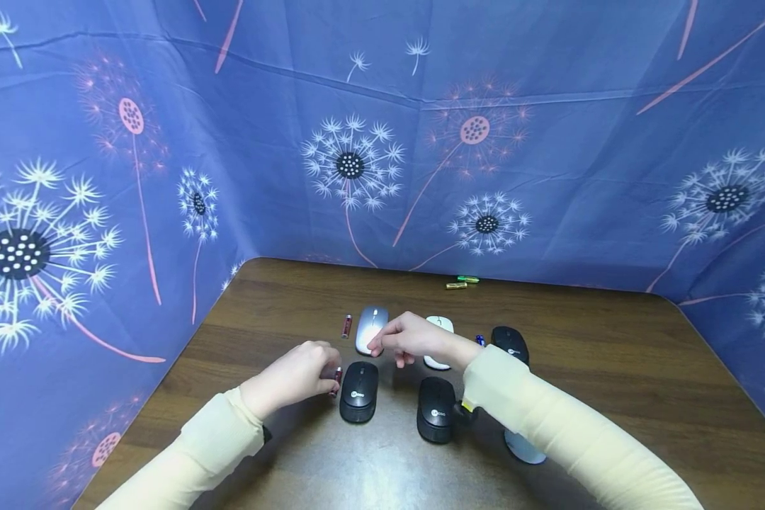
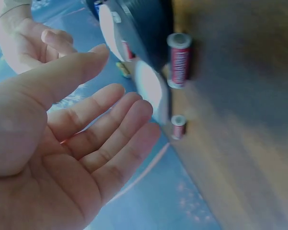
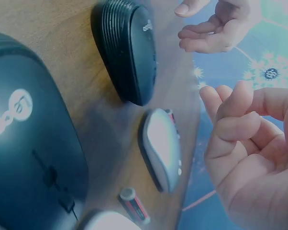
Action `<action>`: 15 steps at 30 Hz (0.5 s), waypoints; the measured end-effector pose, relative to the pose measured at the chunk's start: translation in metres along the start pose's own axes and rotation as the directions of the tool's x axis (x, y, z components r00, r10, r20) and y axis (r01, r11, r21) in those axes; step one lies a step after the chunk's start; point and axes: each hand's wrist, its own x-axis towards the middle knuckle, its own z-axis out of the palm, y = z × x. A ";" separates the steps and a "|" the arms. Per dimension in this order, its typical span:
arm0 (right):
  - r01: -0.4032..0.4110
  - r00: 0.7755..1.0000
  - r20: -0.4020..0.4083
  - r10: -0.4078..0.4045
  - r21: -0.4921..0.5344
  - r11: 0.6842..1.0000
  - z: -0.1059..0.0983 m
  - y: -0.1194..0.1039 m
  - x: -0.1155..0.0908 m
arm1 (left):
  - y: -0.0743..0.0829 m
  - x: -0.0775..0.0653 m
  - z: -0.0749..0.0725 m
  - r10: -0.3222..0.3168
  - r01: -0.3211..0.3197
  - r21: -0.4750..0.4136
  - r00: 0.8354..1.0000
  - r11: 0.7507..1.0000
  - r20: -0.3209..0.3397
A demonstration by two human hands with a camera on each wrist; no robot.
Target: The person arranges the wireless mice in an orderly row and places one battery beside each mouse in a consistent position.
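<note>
My left hand (image 1: 299, 375) hovers beside a red battery (image 1: 336, 381), left of a black mouse (image 1: 360, 392). Its fingers are extended and loosely bent in the left wrist view, with that battery (image 2: 179, 60) standing apart from them. A second red battery (image 1: 347, 326) lies farther back, next to a silver mouse (image 1: 371, 327). Over the near end of the silver mouse is my right hand (image 1: 414, 336). The right wrist view shows its fingers loosely curled around nothing, above the table. Another red battery (image 3: 134, 206) lies near the silver mouse (image 3: 160, 148), hidden from the head view.
A white mouse (image 1: 440, 324) sits partly behind the right hand. To the right are a black mouse (image 1: 435, 411), another black mouse (image 1: 508, 341), a blue battery (image 1: 481, 340) and a grey mouse (image 1: 524, 448) under the sleeve. Yellow (image 1: 456, 285) and green (image 1: 468, 279) batteries lie at the back.
</note>
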 end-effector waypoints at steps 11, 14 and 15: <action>0.028 0.999 -0.030 -0.028 0.030 0.999 -0.024 -0.004 -0.030 | 0.023 0.020 -0.015 0.021 -0.020 -0.043 1.000 0.999 0.023; 0.038 0.998 -0.044 -0.036 0.048 0.998 -0.031 -0.004 -0.039 | 0.030 0.028 -0.018 0.047 -0.046 -0.039 0.999 0.998 0.011; 0.046 0.998 -0.048 -0.044 0.051 0.998 -0.034 -0.003 -0.042 | 0.032 0.031 -0.020 0.060 -0.060 -0.035 0.998 0.998 0.003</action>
